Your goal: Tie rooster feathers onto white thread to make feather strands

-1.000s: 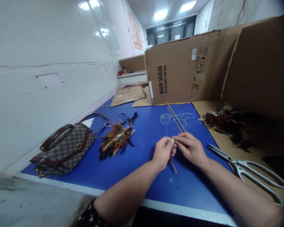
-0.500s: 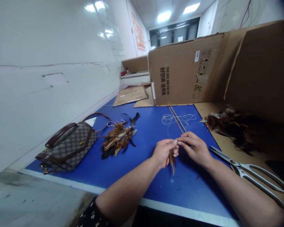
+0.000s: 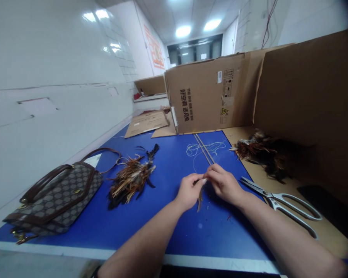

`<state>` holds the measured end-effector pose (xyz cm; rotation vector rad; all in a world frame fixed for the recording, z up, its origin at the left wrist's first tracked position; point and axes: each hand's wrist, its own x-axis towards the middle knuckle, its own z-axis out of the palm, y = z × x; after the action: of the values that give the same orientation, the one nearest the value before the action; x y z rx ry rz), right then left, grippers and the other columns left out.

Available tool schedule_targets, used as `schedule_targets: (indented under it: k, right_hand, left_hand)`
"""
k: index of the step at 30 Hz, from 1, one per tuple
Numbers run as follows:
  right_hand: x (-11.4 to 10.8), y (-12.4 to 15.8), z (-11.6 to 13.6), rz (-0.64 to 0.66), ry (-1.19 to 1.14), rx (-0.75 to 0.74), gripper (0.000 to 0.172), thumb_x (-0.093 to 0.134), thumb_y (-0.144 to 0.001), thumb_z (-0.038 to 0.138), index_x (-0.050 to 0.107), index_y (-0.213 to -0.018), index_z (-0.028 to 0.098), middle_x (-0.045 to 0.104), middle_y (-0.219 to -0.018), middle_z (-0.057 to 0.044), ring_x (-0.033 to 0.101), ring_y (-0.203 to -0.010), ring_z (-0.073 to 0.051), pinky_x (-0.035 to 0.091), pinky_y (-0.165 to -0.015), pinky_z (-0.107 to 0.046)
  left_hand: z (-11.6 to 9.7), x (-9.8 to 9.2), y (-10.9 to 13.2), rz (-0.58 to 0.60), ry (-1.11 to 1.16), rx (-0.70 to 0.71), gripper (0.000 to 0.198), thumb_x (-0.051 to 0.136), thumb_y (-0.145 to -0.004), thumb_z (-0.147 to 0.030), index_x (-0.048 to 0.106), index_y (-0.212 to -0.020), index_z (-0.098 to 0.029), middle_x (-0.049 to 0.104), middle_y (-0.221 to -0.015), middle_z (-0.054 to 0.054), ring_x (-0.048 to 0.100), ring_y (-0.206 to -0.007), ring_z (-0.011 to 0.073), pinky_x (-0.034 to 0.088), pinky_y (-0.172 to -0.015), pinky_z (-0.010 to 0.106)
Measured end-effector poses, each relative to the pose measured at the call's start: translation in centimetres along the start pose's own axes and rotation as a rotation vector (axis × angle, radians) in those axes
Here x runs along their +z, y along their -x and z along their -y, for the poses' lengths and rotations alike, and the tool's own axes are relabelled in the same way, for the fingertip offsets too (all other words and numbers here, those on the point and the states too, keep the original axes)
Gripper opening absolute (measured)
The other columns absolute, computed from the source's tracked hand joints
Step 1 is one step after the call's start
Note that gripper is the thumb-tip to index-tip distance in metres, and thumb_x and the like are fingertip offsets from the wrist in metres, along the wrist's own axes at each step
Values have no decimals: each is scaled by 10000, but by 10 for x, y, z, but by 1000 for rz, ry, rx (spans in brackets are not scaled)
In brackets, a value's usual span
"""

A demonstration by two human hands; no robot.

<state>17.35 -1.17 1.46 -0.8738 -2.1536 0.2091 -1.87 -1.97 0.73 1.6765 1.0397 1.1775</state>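
My left hand [image 3: 190, 191] is closed on a small bunch of brown feathers [image 3: 200, 203], whose ends hang below the fingers. Right against it, my right hand [image 3: 222, 183] is closed in a pinch at the top of the bunch. What lies between its fingertips is hidden. A thin pale string [image 3: 205, 148] lies in loose loops on the blue table [image 3: 174, 231], and one strand runs down to the hands. Two thin sticks [image 3: 204, 150] reach from the big box towards my right hand.
Left of the hands lies a feather pile [image 3: 132, 178], beside a patterned handbag [image 3: 60, 199]. Scissors [image 3: 274, 199] rest at the right, partly on cardboard, below another pile of dark feathers [image 3: 259, 150]. A large cardboard box [image 3: 208, 96] stands behind; flat cardboard [image 3: 146, 122] lies farther left.
The camera view has shifted, so everything sits farther left in the picture. Both hands stay together at the bunch; the left fingers have turned over it, and less of the feathers shows.
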Motion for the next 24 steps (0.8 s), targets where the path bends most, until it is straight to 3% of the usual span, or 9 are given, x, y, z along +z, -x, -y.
schedule_targets:
  k: [3,5,9,14,24]
  right_hand:
    - [2,1,-2,-48,-34,-40,262,503,-975,98,676,-1108,243,623,-1067,-93,640,-930,-191,547,-808,-304]
    - [5,2,-3,-108,-68,-54,282,528,-986,114,673,-1182,256,634,-1083,-91,649,-949,-193,553,-816,-312]
    - [8,2,2,-232,-123,-37,300,588,-979,132,664,-1236,266,659,-1077,-85,671,-954,-195,569,-829,-316]
    - [7,1,13,-205,-146,-50,353,577,-964,119,658,-1277,260,642,-1091,-96,666,-962,-203,580,-839,-338]
    - [9,-3,21,-181,-167,-47,346,538,-969,132,673,-1260,263,668,-1127,-104,676,-993,-205,587,-866,-348]
  left_hand:
    - [-4,-4,-2,42,196,-251,327,747,-842,-460,764,-830,-134,706,-723,49,598,-610,144,479,-623,270]
    - [-7,-6,-4,73,288,-311,367,786,-804,-483,741,-781,-119,663,-653,31,550,-542,114,435,-562,242]
    - [-10,-8,-4,73,450,-307,364,837,-769,-445,730,-754,-97,677,-692,55,573,-583,99,441,-594,219]
    - [-4,-5,-4,53,609,-362,365,854,-754,-426,715,-767,-89,682,-691,72,616,-594,132,490,-636,262]
    - [0,-5,-3,-7,540,-259,297,833,-787,-385,714,-769,-114,684,-727,43,615,-650,117,497,-688,245]
